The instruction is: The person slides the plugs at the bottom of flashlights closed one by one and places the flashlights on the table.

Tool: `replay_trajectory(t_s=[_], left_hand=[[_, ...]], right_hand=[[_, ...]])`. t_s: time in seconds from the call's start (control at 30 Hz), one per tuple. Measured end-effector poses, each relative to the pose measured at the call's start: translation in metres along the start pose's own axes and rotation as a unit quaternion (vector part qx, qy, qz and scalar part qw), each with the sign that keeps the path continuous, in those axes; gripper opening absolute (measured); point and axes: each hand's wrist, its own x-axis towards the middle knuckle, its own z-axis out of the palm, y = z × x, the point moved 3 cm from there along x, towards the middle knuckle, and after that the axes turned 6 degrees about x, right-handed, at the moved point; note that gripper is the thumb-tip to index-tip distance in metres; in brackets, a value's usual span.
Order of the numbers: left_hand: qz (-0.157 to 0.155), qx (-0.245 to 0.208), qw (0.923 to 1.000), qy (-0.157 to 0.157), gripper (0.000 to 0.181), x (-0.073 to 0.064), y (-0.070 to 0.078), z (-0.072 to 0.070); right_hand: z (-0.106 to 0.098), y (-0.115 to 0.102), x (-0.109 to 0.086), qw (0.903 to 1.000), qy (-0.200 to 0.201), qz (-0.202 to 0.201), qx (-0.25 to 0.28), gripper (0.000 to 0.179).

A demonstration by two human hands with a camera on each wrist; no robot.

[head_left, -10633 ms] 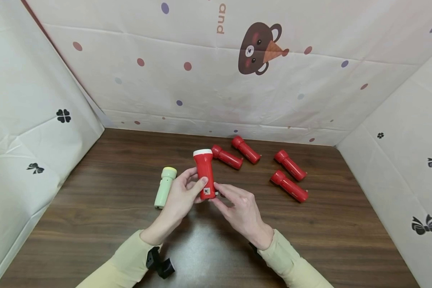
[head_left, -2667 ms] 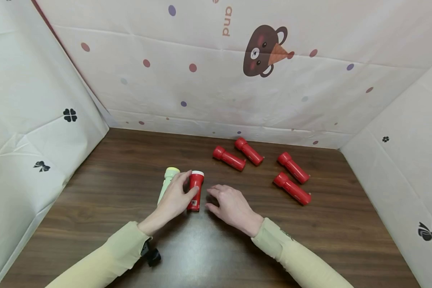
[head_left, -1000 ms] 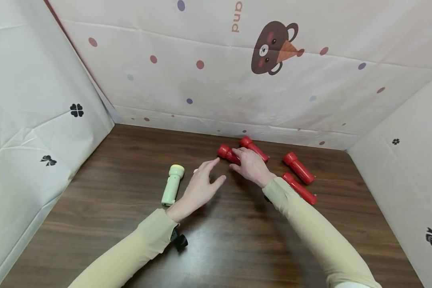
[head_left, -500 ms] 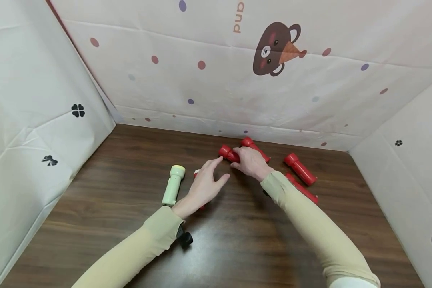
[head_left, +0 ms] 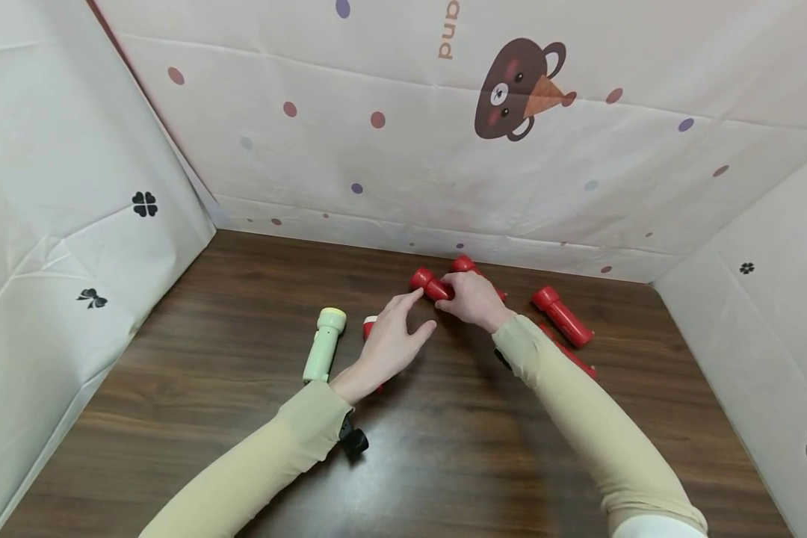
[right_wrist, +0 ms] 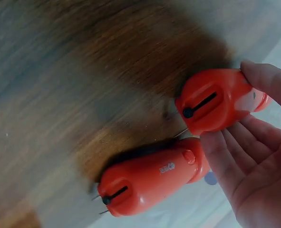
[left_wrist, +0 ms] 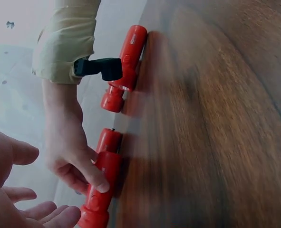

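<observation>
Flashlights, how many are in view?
6: green flashlight leftmost; white-rimmed one partly behind left hand; third flashlight in right hand; fourth beyond it; fifth farther right; sixth partly behind right sleeve. More may be hidden.

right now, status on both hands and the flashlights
Right hand gripping a red flashlight. Left hand empty, close by. Second red flashlight lying close alongside the gripped one, possibly in the way.

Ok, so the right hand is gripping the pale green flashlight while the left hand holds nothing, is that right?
One slip: the right hand grips a red flashlight, as the head view shows; the pale green flashlight lies on the table. The left hand does hold nothing.
</observation>
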Motion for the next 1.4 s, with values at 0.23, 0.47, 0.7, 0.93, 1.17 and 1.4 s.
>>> replay_trajectory(t_s=[0.23,0.47,0.7,0.93,1.17,1.4], left_hand=[[0.002,-0.013,0.9999,0.009,0.061,0.004,0.010,0.007],[-0.015,-0.022,0.9996,0.013,0.060,0.013,0.015,0.014],[-0.008,-0.038,0.9991,0.018,0.059,0.021,0.023,0.022],[-0.014,-0.041,0.9989,0.018,0.058,0.023,0.024,0.029],[-0.008,-0.049,0.9986,0.017,0.056,0.024,0.028,0.035],[0.006,-0.045,0.9986,0.028,0.056,0.023,0.031,0.037]], right_hand=[[-0.012,0.015,-0.003,0.9925,0.022,0.047,0.110,0.049],[-0.023,0.024,-0.009,0.9749,0.028,0.093,0.200,0.051],[-0.024,0.038,-0.012,0.9419,0.010,0.156,0.297,0.058],[-0.024,0.043,-0.018,0.8857,0.001,0.195,0.421,0.062],[-0.024,0.046,-0.025,0.8446,0.021,0.203,0.495,0.061],[-0.026,0.046,-0.033,0.8254,0.025,0.195,0.529,0.062]])
